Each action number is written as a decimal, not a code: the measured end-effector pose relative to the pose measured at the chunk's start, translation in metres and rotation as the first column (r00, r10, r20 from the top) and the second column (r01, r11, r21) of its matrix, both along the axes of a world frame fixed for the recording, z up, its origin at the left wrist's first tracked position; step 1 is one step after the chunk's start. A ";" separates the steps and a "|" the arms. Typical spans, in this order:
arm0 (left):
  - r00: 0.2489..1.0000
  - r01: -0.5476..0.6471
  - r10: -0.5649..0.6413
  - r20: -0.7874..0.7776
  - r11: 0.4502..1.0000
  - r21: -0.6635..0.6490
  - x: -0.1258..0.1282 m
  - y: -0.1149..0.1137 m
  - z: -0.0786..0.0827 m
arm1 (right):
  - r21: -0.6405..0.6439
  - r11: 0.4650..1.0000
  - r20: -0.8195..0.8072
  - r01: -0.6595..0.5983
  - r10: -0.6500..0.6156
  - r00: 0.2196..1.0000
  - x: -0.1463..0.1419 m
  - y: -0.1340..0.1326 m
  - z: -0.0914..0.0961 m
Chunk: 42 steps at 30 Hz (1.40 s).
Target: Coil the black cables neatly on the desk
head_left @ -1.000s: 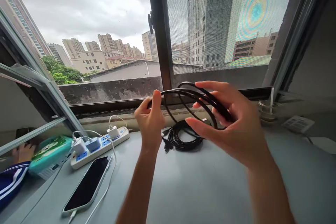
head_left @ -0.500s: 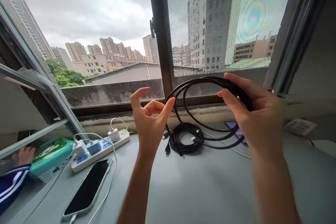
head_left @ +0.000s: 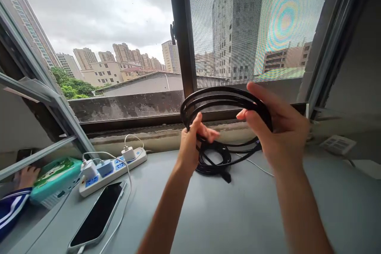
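Between my two hands hangs a loosely looped black cable (head_left: 265,116), held above the desk in front of the window. My right hand (head_left: 281,131) closes round the bundled loops on the right side. On the left side, my left hand (head_left: 192,143) is wrapped round the loops, with its thumb pointing up and fingers curling inward. One cable end with a dark plug (head_left: 226,177) dangles below. Behind and under the held loops, a second coiled black cable (head_left: 206,170) lies on the desk, partly covered by them.
A white power strip (head_left: 137,158) with chargers stands at left, near a phone (head_left: 99,216) on a white charging cord. Further left are a green tissue pack (head_left: 56,180) and another person's hand (head_left: 28,176). A metal frame (head_left: 71,117) leans there. The window (head_left: 183,47) bounds the back.
My left hand has moved right and closed on the loops, from an open pose beside them. My right hand has shifted slightly left with the cable, and the loops sit closer together.
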<state>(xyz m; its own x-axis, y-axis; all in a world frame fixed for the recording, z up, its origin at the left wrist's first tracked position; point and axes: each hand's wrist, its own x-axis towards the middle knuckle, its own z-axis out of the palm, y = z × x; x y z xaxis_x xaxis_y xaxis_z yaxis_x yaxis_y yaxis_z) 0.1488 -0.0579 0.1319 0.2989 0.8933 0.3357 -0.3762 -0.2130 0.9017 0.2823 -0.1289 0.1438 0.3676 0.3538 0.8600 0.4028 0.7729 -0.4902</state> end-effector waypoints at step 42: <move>0.992 -0.045 0.046 0.115 0.999 -0.010 -0.009 0.049 -0.030 | -0.332 0.900 -0.431 -0.284 0.123 0.894 -0.002 0.092 -0.040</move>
